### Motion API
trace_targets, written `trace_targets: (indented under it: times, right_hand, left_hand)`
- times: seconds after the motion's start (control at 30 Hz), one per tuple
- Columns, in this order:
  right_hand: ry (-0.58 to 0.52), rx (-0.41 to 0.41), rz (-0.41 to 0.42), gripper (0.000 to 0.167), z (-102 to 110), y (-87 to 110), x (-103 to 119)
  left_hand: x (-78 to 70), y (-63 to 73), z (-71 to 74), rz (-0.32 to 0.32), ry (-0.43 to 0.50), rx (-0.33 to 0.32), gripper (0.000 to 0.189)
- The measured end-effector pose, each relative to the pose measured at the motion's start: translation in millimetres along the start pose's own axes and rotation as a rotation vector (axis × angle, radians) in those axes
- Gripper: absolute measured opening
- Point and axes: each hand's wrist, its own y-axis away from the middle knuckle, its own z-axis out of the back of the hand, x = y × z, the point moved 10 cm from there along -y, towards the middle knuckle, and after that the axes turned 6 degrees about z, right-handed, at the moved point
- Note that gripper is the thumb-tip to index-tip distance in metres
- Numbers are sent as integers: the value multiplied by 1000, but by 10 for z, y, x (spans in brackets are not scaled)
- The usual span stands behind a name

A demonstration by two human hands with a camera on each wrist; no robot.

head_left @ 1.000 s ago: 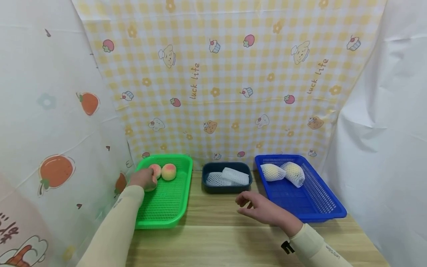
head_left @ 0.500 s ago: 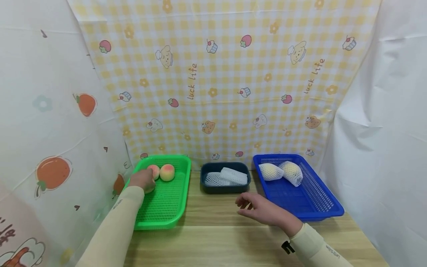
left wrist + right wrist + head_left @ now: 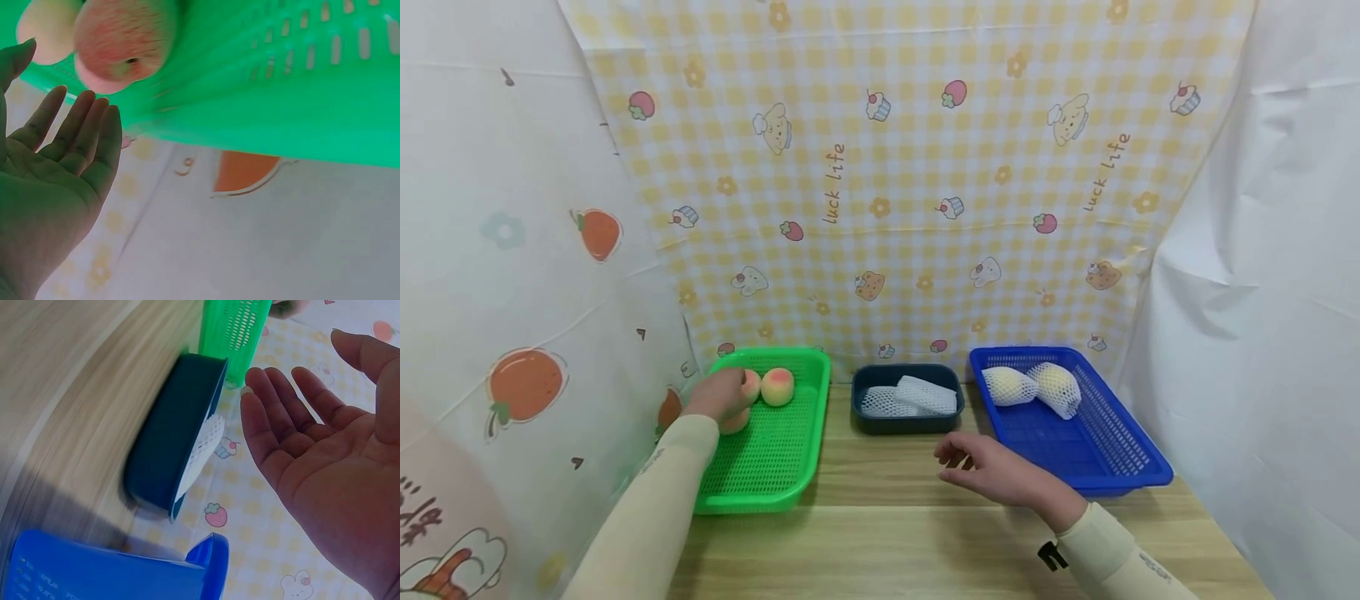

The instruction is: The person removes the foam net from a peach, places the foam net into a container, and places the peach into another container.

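Currently left hand (image 3: pixel 718 395): fingers relaxed, thumb apart; three peaches (image 3: pixel 777 387) near its fingertips, in green basket (image 3: pixel 767 471). Right hand (image 3: pixel 996 472): fingers loosely bent, thumb apart; beyond them, dark box (image 3: pixel 907 425) holding foam nets (image 3: pixel 928 396); to their right, blue basket (image 3: pixel 1056 454) with two netted pale fruits (image 3: pixel 1058 387).

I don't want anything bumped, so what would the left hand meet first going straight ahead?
Most likely the left of the two far peaches in the green basket. Depth is unclear, so the left hand might pass just above it.
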Motion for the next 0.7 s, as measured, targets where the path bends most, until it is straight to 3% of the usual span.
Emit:
trace_targets:
  times: [0.1,0.2,0.27,0.43,0.7]
  right_hand:
    - [-10,0,-6,23,16,20,-21]
    - [-16,0,-8,24,33,33,-42]
    - [-15,1,-9,23,48,42,-55]
    - [-11,-2,-5,25,100,76,-47]
    - [39,-78,-9,28,312,167,-50]
  left_hand:
    - [-181,35,88,-58,-33,-52,19]
    - [-392,51,126,-123,-82,-95,30]
    - [-537,54,125,-166,-116,-120,44]
    - [-871,121,114,-224,-142,-152,46]
    - [-1748,481,9,-377,-84,-170,41]
